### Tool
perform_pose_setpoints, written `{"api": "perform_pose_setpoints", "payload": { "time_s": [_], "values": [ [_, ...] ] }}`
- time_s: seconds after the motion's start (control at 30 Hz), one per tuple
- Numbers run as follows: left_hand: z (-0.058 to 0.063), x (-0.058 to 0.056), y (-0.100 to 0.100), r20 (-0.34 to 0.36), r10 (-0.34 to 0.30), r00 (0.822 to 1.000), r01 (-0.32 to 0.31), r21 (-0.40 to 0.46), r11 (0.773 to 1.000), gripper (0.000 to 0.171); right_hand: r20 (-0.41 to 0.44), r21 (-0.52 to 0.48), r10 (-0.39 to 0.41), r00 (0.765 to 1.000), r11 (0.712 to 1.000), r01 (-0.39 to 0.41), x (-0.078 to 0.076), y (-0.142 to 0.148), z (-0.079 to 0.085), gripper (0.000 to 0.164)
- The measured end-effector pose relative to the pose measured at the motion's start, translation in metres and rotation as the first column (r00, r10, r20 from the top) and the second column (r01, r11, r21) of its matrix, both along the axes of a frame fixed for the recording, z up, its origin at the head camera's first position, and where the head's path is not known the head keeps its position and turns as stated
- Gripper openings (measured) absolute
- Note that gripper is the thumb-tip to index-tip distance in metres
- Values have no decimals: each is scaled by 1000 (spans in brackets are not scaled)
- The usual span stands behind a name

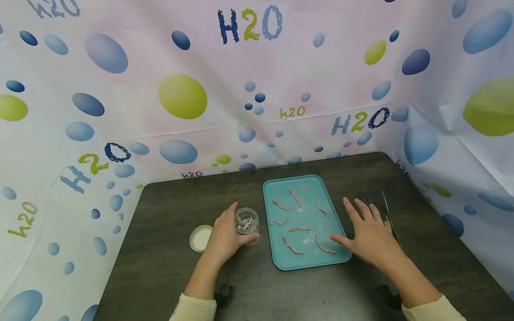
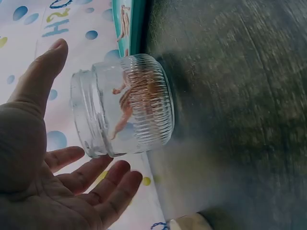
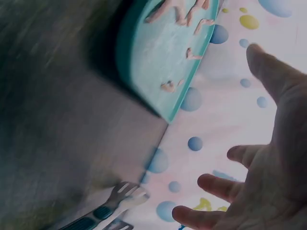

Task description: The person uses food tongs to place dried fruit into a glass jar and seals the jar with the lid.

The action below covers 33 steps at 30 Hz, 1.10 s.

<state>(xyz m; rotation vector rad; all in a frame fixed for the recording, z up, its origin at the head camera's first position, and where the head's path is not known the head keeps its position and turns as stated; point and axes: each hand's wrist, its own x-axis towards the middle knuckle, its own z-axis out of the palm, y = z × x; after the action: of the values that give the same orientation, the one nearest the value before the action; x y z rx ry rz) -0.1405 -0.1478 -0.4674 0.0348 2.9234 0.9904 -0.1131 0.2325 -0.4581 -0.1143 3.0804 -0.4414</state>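
Observation:
A clear glass jar [image 1: 246, 221] holding several thin pinkish strips [image 2: 127, 100] stands left of the tray. My left hand [image 1: 225, 236] is around its left side, thumb and fingers spread; in the left wrist view the fingertips are right at the jar's rim and the thumb stands apart from the glass. Over the right edge of the teal tray [image 1: 271, 249] hovers my right hand [image 1: 371, 236], with spread fingers and nothing in its grasp. More pinkish strips [image 1: 299, 229] lie scattered across the tray.
Left of the jar lies a round lid [image 1: 201, 238] with a pale inside. A fork [image 3: 122, 199] and other slender metal utensils [image 1: 391, 220] are on the dark table [image 1: 168, 214] beyond my right hand. A patterned sheet [image 1: 225, 102] hangs behind the table.

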Motion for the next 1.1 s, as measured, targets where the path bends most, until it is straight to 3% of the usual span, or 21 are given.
{"api": "perform_pose_setpoints", "payload": {
  "time_s": [0.3, 0.8, 1.1],
  "values": [
    [-7, -10, 1, 20, -5, 1000, 3, 72, 997, 109, 18, 7, -139, 990, 990, 139, -2, 32, -9, 115],
    [-13, -13, -1, 20, 4, 1000, -5, 43, 999, 94, 147, 29, -265, 953, 964, 264, 2, 76, -23, 115],
    [-14, -11, -4, 39, 12, 999, -13, 31, 999, 91, 191, 61, -271, 943, 962, 264, 0, 80, -31, 90]
  ]
}}
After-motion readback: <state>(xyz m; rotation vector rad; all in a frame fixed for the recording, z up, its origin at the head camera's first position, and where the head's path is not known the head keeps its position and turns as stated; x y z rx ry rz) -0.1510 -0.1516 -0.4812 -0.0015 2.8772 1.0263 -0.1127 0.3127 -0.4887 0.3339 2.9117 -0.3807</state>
